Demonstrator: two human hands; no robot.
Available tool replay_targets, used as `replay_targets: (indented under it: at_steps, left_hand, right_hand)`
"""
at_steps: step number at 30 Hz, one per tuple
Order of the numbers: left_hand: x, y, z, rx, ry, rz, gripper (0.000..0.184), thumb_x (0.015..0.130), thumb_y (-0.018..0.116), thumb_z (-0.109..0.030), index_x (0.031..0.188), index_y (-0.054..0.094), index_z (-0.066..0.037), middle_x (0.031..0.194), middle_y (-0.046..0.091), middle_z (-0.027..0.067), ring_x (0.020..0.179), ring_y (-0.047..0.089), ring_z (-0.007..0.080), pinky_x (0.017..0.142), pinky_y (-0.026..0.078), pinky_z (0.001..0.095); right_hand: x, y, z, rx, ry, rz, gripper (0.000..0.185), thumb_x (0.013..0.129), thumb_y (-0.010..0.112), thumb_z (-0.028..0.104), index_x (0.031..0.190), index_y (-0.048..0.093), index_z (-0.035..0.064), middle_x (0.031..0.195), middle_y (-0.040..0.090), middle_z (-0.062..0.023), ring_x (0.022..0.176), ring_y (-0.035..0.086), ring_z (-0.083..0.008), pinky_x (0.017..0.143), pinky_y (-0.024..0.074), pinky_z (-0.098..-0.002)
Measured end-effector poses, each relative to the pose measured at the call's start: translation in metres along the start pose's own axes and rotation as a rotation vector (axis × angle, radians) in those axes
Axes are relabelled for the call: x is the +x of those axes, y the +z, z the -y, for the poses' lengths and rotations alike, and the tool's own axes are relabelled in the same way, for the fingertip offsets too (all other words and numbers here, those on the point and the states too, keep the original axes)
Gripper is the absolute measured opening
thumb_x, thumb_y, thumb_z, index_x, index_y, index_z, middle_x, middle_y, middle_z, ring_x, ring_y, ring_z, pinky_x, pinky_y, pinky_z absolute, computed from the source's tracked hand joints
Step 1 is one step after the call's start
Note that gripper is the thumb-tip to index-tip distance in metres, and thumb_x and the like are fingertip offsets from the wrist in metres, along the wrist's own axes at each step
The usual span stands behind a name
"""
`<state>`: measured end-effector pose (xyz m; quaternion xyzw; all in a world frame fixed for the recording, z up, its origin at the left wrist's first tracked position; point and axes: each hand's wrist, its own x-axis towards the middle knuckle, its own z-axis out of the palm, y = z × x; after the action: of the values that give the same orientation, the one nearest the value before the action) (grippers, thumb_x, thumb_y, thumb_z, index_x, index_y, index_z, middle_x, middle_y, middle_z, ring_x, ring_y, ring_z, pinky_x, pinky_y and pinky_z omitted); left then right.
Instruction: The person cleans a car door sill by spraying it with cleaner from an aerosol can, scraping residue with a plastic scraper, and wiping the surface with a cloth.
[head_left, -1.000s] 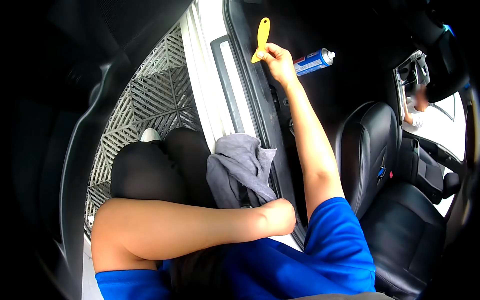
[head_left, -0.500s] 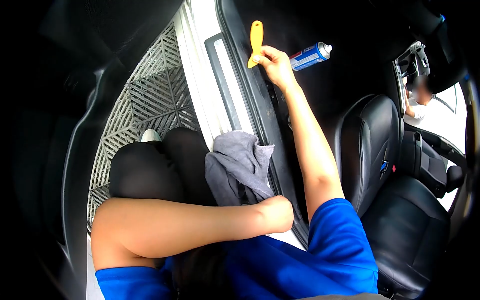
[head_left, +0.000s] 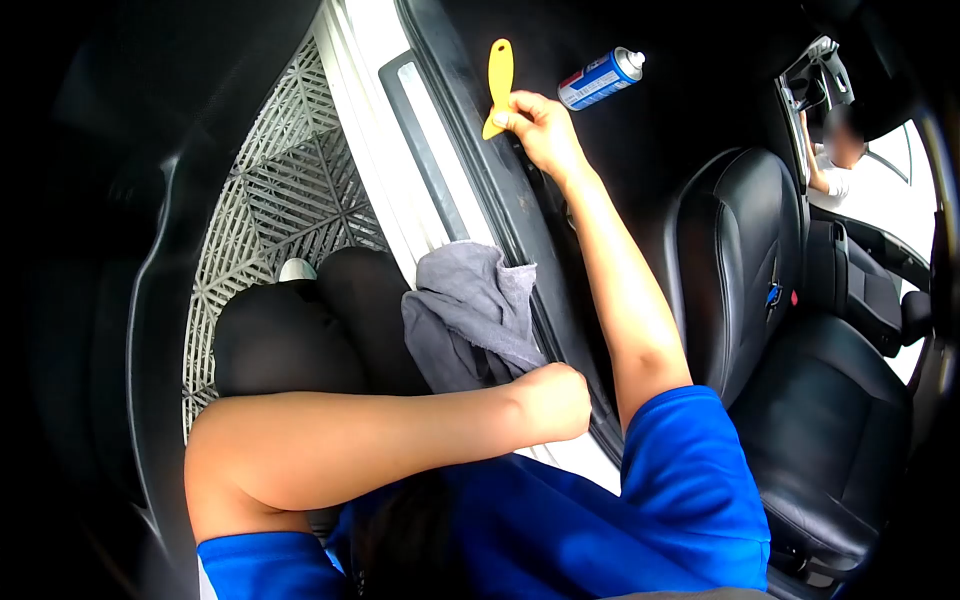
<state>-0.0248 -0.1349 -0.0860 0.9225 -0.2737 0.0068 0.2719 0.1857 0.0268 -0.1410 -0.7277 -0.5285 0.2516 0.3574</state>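
My right hand (head_left: 543, 133) is closed on a yellow plastic scraper (head_left: 501, 75), gripped near its flared blade end. The scraper's handle points away from me, above the inner edge of the door sill. Right of that hand a blue and white spray can (head_left: 602, 79) lies on its side on the dark car floor. My left hand (head_left: 556, 402) is curled into a fist low over the sill, its fingers turned away from view. A grey cloth (head_left: 468, 312) runs up to this fist and hangs bunched over the sill beside my knees.
The white door sill (head_left: 372, 140) crosses the view, with grey grating (head_left: 290, 185) outside it. A black door panel (head_left: 150, 300) stands at left. Black leather seats (head_left: 735, 270) fill the right. Another person (head_left: 832, 178) shows beyond the far opening.
The view has shifted slightly, so the can and seats sit a little differently in it. My right hand still holds the scraper, now turned more edge-on; my left fist stays by the cloth.
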Motion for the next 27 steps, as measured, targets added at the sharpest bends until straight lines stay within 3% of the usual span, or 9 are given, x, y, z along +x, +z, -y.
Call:
replay_targets:
  at_steps: [2, 5, 6, 7, 10, 13, 15, 18, 27]
  left_hand:
    - [0.001, 0.004, -0.001, 0.016, 0.002, -0.008, 0.013, 0.071, 0.065, -0.012, 0.079, 0.071, -0.004, 0.08, 0.069, 0.0078, 0.083, 0.066, 0.0232, 0.064, 0.055, 0.0339]
    - [-0.003, 0.008, -0.002, -0.005, 0.013, 0.006, 0.013, 0.071, 0.065, -0.012, 0.079, 0.071, -0.004, 0.08, 0.068, 0.0074, 0.082, 0.065, 0.0228, 0.062, 0.055, 0.034]
    - [-0.004, 0.007, -0.002, -0.005, 0.011, 0.008, 0.013, 0.071, 0.065, -0.013, 0.079, 0.071, -0.004, 0.08, 0.068, 0.0073, 0.081, 0.065, 0.0228, 0.062, 0.055, 0.0339]
    - [-0.005, 0.007, -0.002, -0.004, 0.009, 0.013, 0.013, 0.071, 0.065, -0.013, 0.078, 0.071, -0.004, 0.08, 0.068, 0.0072, 0.08, 0.065, 0.0228, 0.061, 0.055, 0.0338]
    - [-0.005, 0.009, -0.004, 0.028, 0.013, 0.024, 0.013, 0.071, 0.065, -0.014, 0.078, 0.072, -0.005, 0.079, 0.069, 0.0067, 0.08, 0.065, 0.0231, 0.062, 0.055, 0.0339]
    - [-0.003, 0.009, -0.005, 0.003, 0.014, 0.015, 0.011, 0.071, 0.065, -0.014, 0.076, 0.073, -0.008, 0.078, 0.069, 0.0057, 0.08, 0.065, 0.0228, 0.064, 0.054, 0.034]
    - [0.0, 0.009, -0.005, -0.022, 0.019, 0.015, 0.011, 0.071, 0.065, -0.014, 0.076, 0.073, -0.009, 0.078, 0.07, 0.0053, 0.08, 0.065, 0.0226, 0.065, 0.054, 0.034]
    - [0.001, 0.008, -0.006, -0.011, 0.024, 0.009, 0.011, 0.071, 0.065, -0.014, 0.075, 0.074, -0.01, 0.078, 0.07, 0.0048, 0.08, 0.066, 0.0225, 0.066, 0.054, 0.0336]
    - [-0.005, 0.001, -0.006, -0.037, 0.003, 0.055, 0.011, 0.072, 0.065, -0.014, 0.077, 0.074, -0.01, 0.079, 0.07, 0.005, 0.082, 0.066, 0.0227, 0.066, 0.054, 0.033]
  right_hand:
    - [-0.019, -0.005, 0.003, -0.107, -0.146, -0.139, 0.018, 0.082, 0.077, 0.011, 0.097, 0.071, 0.0033, 0.089, 0.067, -0.0116, 0.081, 0.063, -0.0187, 0.076, 0.0502, -0.0302]
    - [-0.037, -0.015, 0.019, 0.37, 0.018, -0.422, 0.015, 0.084, 0.076, 0.011, 0.093, 0.069, 0.0014, 0.081, 0.066, -0.0045, 0.07, 0.061, -0.0119, 0.07, 0.0521, -0.0255]
    - [-0.044, -0.015, 0.027, 0.425, -0.023, -0.509, 0.019, 0.085, 0.076, 0.011, 0.097, 0.067, 0.0007, 0.079, 0.064, -0.002, 0.064, 0.057, -0.0089, 0.067, 0.0502, -0.0238]
    - [-0.058, -0.019, 0.038, 0.349, 0.052, -0.479, 0.025, 0.084, 0.077, 0.012, 0.102, 0.063, 0.0018, 0.081, 0.062, -0.0019, 0.067, 0.056, -0.0079, 0.066, 0.0481, -0.0232]
    - [-0.087, -0.012, 0.007, 0.242, -0.011, -0.396, 0.035, 0.081, 0.076, 0.015, 0.106, 0.057, 0.0025, 0.088, 0.061, -0.0023, 0.074, 0.057, -0.0102, 0.07, 0.0474, -0.023]
    - [-0.113, -0.009, 0.031, 0.01, 0.075, -0.344, 0.017, 0.083, 0.071, 0.004, 0.099, 0.068, 0.0046, 0.09, 0.069, -0.0053, 0.078, 0.063, -0.0108, 0.071, 0.0495, -0.0256]
    - [-0.118, -0.013, 0.021, -0.349, -0.343, -0.306, 0.022, 0.074, 0.073, -0.003, 0.094, 0.071, 0.0053, 0.094, 0.071, -0.0082, 0.084, 0.068, -0.0237, 0.078, 0.0533, -0.0309]
    - [-0.124, -0.013, 0.013, -0.39, -0.421, -0.212, 0.024, 0.068, 0.07, -0.003, 0.09, 0.072, 0.0068, 0.095, 0.071, -0.005, 0.092, 0.067, -0.0238, 0.079, 0.0534, -0.032]
    - [-0.096, -0.006, 0.015, -0.4, -0.444, -0.189, 0.023, 0.068, 0.071, -0.002, 0.089, 0.073, 0.0062, 0.092, 0.072, -0.006, 0.087, 0.066, -0.0245, 0.077, 0.0528, -0.0323]
